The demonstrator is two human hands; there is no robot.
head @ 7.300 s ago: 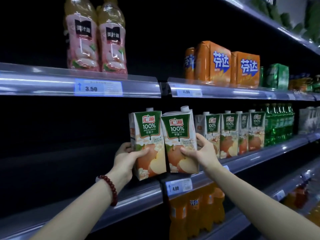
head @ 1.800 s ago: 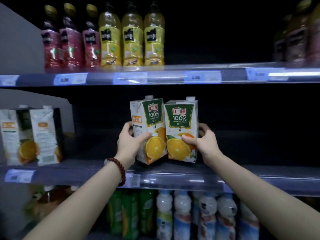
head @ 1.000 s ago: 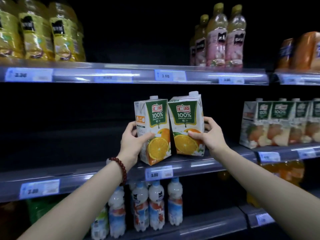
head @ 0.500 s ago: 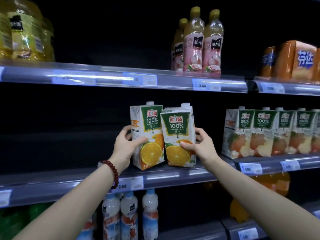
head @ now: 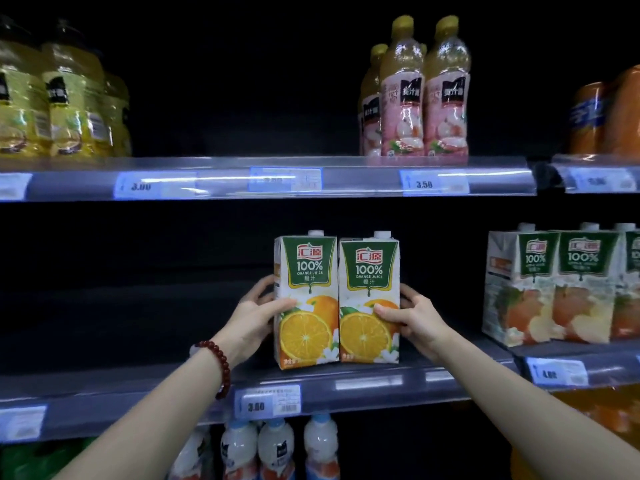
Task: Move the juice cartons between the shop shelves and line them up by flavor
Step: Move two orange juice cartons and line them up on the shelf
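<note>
Your left hand [head: 254, 318] grips left orange juice carton [head: 305, 299] | right hand [head: 412, 318] grips right orange juice carton [head: 369, 297] | both upright, touching, on middle shelf [head: 367, 382] | apple juice cartons [head: 554, 285] well apart, right.

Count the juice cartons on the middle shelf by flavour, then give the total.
Orange juice cartons: 2, one gripped by the left hand, one by the right hand
Apple juice cartons: 3, the last cut off by the picture's right edge
Total: 5
</note>
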